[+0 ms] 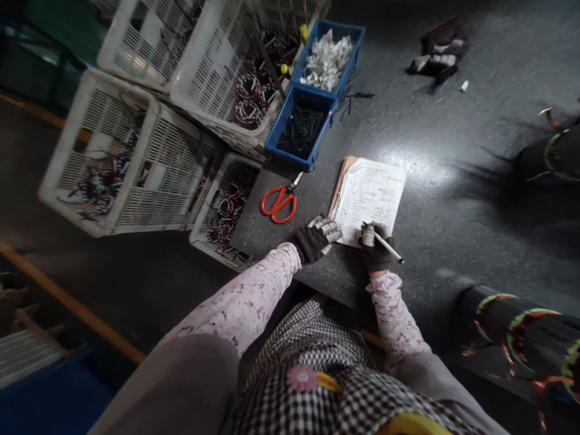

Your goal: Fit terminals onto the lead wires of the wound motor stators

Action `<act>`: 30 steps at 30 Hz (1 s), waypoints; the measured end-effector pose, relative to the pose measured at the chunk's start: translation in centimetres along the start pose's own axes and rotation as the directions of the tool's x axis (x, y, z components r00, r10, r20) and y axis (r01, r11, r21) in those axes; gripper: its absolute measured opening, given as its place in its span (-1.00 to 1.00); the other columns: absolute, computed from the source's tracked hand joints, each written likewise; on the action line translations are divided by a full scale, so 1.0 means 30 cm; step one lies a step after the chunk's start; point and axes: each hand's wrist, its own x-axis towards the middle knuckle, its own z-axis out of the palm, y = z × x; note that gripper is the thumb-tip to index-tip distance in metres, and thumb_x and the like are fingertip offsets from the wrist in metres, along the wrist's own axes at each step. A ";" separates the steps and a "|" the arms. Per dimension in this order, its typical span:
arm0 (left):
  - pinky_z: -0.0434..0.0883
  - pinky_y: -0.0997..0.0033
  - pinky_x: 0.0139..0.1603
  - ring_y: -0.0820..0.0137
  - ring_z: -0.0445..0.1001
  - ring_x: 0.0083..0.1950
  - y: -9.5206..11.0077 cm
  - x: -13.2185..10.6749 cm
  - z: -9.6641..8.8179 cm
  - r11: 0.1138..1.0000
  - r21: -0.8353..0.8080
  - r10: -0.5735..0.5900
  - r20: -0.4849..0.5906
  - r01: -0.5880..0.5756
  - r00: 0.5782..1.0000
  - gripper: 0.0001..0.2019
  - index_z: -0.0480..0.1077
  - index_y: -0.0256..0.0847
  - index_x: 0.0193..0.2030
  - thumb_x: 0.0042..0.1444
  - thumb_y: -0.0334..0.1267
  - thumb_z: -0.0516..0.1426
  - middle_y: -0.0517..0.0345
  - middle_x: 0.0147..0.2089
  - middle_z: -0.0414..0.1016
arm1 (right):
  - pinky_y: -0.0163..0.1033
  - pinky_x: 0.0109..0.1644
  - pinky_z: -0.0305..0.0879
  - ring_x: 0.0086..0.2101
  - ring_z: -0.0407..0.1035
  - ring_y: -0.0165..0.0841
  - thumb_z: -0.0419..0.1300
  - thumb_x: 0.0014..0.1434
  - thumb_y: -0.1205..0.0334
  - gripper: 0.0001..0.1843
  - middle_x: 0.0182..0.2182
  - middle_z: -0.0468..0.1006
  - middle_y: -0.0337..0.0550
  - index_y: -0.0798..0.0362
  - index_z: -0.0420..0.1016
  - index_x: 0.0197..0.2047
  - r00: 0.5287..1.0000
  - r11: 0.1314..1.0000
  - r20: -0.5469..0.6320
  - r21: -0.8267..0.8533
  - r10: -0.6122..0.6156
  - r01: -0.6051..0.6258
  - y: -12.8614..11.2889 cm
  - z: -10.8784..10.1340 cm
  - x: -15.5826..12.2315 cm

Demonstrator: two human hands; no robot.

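An open notebook (374, 187) with handwritten lines lies on the dark worktable (435, 254). My right hand (377, 244), in a dark glove with wrapped fingers, grips a white pen (386, 244) over the lower part of the page. At the notebook's lower left edge, my left hand (319, 237) rests flat with its fingers stretched out, touching the paper. Scissors (281, 202) with red-orange handles lie on the table just beyond my left hand, blades pointing away.
A blue bin (276, 142) holds dark strips; another blue bin (361, 35) holds white scraps. White crates (174, 199) with wire coils stand at left. Dark cylinders (480, 302) with copper wires lie at right. Dark gloves (441, 57) lie at the back.
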 end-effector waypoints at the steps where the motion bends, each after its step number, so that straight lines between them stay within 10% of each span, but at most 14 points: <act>1: 0.12 -0.18 0.57 0.04 0.31 0.47 0.000 -0.001 0.000 1.000 0.004 0.001 -0.002 -0.001 1.000 -0.56 0.48 -0.09 0.35 0.38 -0.15 0.12 -0.03 0.39 0.47 | -0.07 -0.16 0.52 -0.29 0.59 -0.17 0.08 0.37 -0.07 -0.59 -0.29 0.69 0.00 0.08 0.56 -0.08 1.000 0.999 0.001 0.033 0.013 -0.013 0.003 -0.005 -0.019; 30: 0.07 -0.40 0.50 -0.14 0.18 0.54 0.028 -0.059 -0.035 0.998 0.058 0.010 0.096 -0.016 0.995 -0.48 0.41 -0.01 0.42 0.35 -0.06 0.15 -0.09 0.49 0.34 | -0.06 -0.17 0.54 -0.31 0.60 -0.13 0.09 0.31 -0.05 -0.59 -0.32 0.71 0.05 0.08 0.61 -0.14 0.998 0.995 0.064 -0.092 0.029 -0.023 -0.088 0.015 -0.148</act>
